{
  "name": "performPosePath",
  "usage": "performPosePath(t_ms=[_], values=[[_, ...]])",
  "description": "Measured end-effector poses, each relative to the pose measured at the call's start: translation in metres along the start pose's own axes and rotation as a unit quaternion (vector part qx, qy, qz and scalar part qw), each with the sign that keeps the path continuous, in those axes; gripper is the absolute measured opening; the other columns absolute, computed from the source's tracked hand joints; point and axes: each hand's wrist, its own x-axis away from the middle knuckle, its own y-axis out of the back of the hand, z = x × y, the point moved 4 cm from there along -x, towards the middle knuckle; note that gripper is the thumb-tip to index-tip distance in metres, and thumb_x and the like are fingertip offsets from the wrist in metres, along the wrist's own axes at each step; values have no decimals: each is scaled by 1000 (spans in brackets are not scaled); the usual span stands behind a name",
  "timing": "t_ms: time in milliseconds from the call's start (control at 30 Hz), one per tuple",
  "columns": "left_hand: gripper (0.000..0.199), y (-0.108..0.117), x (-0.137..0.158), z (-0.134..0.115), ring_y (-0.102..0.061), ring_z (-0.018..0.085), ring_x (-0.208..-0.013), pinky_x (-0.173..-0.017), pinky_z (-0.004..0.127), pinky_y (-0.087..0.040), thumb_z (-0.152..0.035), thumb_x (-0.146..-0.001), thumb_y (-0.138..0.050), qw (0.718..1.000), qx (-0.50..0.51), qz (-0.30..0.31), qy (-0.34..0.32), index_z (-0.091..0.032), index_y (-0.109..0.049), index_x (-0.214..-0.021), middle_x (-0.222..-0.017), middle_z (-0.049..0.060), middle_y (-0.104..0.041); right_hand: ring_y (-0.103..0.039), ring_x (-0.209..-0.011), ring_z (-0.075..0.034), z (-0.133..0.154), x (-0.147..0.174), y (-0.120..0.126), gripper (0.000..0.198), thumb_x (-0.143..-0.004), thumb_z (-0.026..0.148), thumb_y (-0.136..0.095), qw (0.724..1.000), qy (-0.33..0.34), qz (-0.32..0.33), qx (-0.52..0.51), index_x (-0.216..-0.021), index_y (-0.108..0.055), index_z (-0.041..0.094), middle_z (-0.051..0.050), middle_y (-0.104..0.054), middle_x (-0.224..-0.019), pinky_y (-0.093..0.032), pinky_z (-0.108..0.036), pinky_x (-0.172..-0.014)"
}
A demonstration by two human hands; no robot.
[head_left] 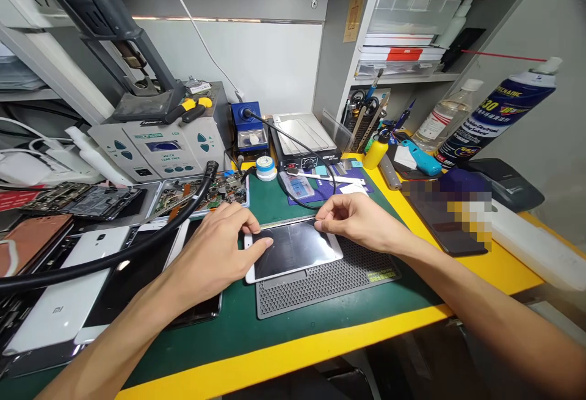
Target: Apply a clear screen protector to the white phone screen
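A white-framed phone (293,248) with a dark, glossy screen lies sideways on a grey honeycomb-textured mat (320,287). My left hand (224,244) grips its left end, the thumb on the glass and the bent fingers at the far edge. At the far right edge of the screen, my right hand (352,220) has thumb and forefinger pinched together. Whatever sits between those fingertips is too small to make out. Along the phone's far edge runs a thin light strip.
Several phones, including a white one (68,293), lie at left under a thick black hose (137,259). Behind are a tray of circuit boards (201,195), a rework station (169,143), a round tub (265,168) and a heating plate (304,137). A spray can (499,113) stands right.
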Motion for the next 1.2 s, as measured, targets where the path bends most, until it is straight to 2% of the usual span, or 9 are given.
performPosePath(t_ms=[500,1200], values=[[20,2,2,-3,-55,23,-87,-75,38,-44,-40,-86,-66,1000,15,11,10,-21,-58,-81,-88,3,-61,-50,-61,-14,0,-1,-1,24,-78,40,-74,1000,-9,4,12,-81,-69,17,-1,-60,-69,-37,-28,-55],[21,-1,1,-1,-54,23,-85,-75,37,-42,-40,-86,-66,1000,8,11,8,-22,-57,-80,-87,2,-59,-52,-61,-12,5,1,-1,17,-78,31,-72,999,-17,-4,28,-82,-68,15,1,-63,-70,-36,-25,-56]])
